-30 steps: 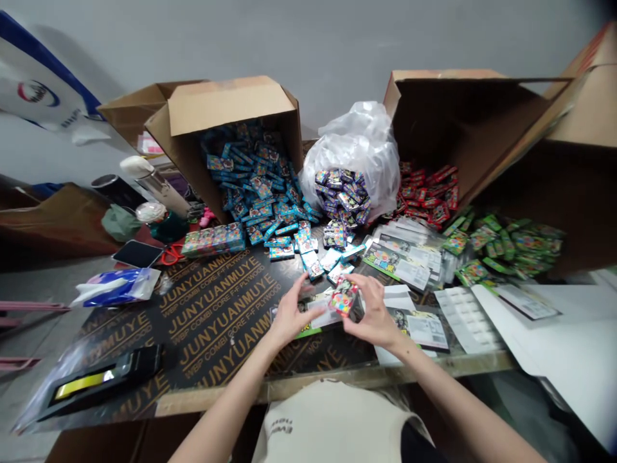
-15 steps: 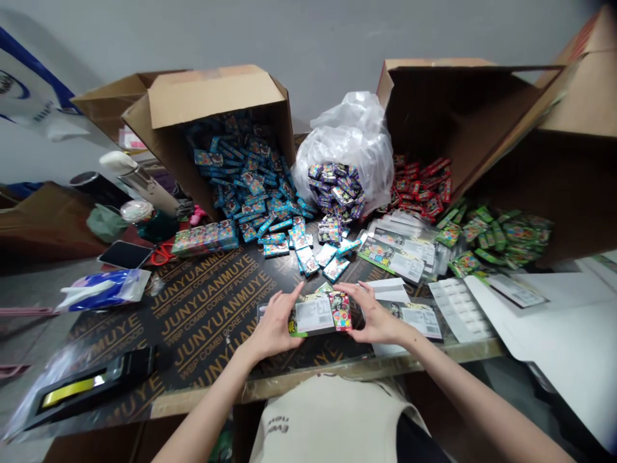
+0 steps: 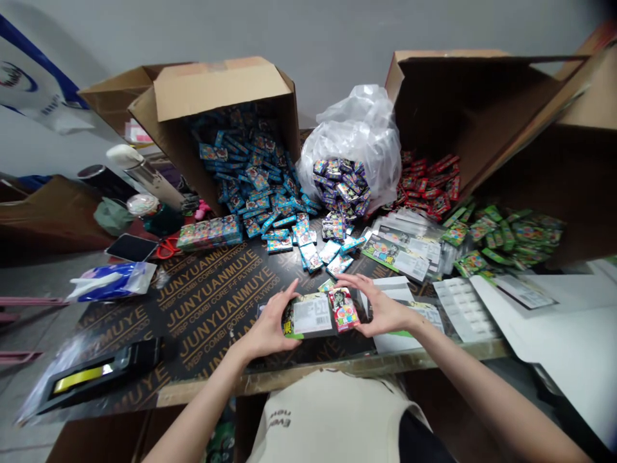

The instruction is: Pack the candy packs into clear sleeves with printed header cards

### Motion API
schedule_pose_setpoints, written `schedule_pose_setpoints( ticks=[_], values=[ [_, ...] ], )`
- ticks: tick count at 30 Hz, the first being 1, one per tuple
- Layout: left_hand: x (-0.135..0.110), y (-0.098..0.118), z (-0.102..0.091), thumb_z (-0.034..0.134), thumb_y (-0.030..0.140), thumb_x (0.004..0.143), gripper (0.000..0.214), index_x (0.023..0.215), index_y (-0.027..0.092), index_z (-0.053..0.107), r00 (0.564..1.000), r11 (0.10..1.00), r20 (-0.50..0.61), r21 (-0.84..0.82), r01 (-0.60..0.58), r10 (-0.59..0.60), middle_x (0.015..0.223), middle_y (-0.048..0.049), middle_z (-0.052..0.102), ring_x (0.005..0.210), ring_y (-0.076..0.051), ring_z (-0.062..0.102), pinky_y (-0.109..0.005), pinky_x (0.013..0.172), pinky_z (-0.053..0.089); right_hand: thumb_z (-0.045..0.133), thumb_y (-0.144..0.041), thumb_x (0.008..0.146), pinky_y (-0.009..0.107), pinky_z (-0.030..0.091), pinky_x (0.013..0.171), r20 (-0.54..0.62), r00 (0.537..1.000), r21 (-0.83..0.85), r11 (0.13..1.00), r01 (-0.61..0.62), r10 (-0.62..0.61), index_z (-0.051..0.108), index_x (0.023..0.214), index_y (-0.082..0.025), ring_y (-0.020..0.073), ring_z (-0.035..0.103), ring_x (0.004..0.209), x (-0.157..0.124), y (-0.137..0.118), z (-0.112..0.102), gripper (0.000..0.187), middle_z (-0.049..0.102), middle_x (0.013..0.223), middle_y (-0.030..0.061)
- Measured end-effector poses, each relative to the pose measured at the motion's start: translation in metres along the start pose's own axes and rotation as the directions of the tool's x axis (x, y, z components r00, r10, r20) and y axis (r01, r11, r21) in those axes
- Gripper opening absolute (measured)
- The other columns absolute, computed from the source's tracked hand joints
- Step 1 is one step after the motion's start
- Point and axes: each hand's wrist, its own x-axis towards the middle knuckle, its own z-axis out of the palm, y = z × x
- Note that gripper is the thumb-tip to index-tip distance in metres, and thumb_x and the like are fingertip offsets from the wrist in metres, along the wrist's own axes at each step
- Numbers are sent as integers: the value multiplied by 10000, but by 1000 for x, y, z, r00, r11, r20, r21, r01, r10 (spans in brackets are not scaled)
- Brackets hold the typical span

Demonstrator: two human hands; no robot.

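Note:
My left hand point(image 3: 270, 321) grips the left edge of a flat printed card packet point(image 3: 308, 315) that lies on the black plywood board point(image 3: 212, 302). My right hand point(image 3: 380, 308) pinches a small red toy box point(image 3: 343, 308) and holds it against the packet's right end. Both hands are closed on these items. Loose blue boxes point(image 3: 313, 254) lie just beyond the hands.
A tipped carton spills blue boxes point(image 3: 255, 180). A clear bag holds purple boxes point(image 3: 340, 186). Red boxes point(image 3: 429, 186) and green boxes point(image 3: 506, 238) spill from cartons on the right. Card sleeves point(image 3: 400, 247) and white trays point(image 3: 465, 308) lie right; a tape dispenser point(image 3: 96, 376) lies left.
The red box has come down from mid-air and now rests against the right end of the card packet. My left hand has closed on the packet's left edge.

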Motion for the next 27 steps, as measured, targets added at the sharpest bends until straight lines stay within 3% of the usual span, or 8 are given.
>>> schedule_pose_setpoints(
  ticks=[7,10,12,17,21,23,25,27],
  values=[
    [-2,2,7,665,188,570,1019,1395,236,69,999,1000,-39,-19,-1,0,1270,-81,450,1169,-256,412,-440,1020,256,605,-277,625,471,50,1054,32,996,-193,977,90,-86,260,1345,-252,270,334,1232,9,-9,8,799,420,1318,69],
    [-3,-1,8,655,184,579,1016,1396,230,52,991,999,-124,-26,46,-49,1268,-76,448,1158,-239,427,-411,1012,281,620,-327,660,461,87,1053,-166,985,-156,988,22,-48,165,1375,-228,272,290,1266,8,-7,15,853,390,1340,95],
    [-3,-2,8,658,189,580,1027,1397,229,37,982,997,-171,-36,74,-79,1263,-71,448,1153,-231,434,-396,1007,294,579,-339,731,466,84,1052,-293,956,-85,996,-23,-3,121,1379,-218,251,351,1235,6,-9,21,802,488,1251,97],
    [-5,-4,4,664,208,583,1022,1396,248,46,981,996,-178,7,84,-81,1272,-62,437,1151,-227,436,-381,1008,295,434,-342,862,462,84,1050,-189,982,15,1000,-6,8,141,1371,-275,212,477,1133,9,-7,39,591,514,1237,63],
    [-8,-19,3,655,215,594,1013,1398,240,40,975,991,-201,79,111,-94,1285,-75,418,1148,-237,432,-384,997,303,581,-429,740,459,226,976,-471,875,-164,964,-209,109,208,1361,-253,272,444,1123,15,18,47,746,520,1184,92],
    [-7,-30,6,655,213,586,1020,1400,233,40,976,983,-199,141,121,-91,1250,-83,447,1118,-250,446,-402,970,323,678,-432,617,472,263,930,-410,905,-301,920,-252,114,280,1346,-234,299,480,1034,16,31,53,854,550,1096,102],
    [-5,-37,10,656,213,581,1006,1399,233,72,978,968,-189,219,126,-84,1193,-87,488,1079,-267,461,-429,941,336,674,-349,612,474,272,913,-330,937,-370,898,-239,114,332,1327,-225,285,510,962,16,37,57,802,578,1016,92],
    [-1,-35,12,674,246,577,966,1389,232,152,978,948,-199,295,120,-62,1190,-100,487,1092,-291,442,-462,944,314,611,-249,656,441,299,899,-393,911,-325,909,-262,122,381,1292,-210,262,517,959,15,35,57,676,577,1038,93]
  ],
)
